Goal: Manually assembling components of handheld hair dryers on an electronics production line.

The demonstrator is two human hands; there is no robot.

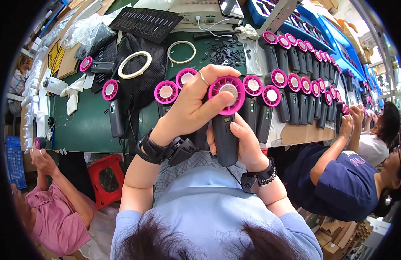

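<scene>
A handheld fan [227, 143] with a dark grey handle and a pink round head is held upright between my two hands. My left hand [196, 102] wraps over the head from the left, its thumb pressed on the silver disc in the middle. Lower down, my right hand [244, 145] grips the handle, with the thumb beside a small lit display. Behind my hands, more pink-headed fans [166, 92] lie on the green table [83, 125]. Another fan [264, 112] lies just right of my right hand.
Rows of fans [293, 82] fill the right side of the table. Two tape rolls [134, 65], a black mesh bag [142, 47] and scattered small black parts [226, 53] lie farther back. Co-workers sit left and right, and a red stool [106, 180] stands at the left.
</scene>
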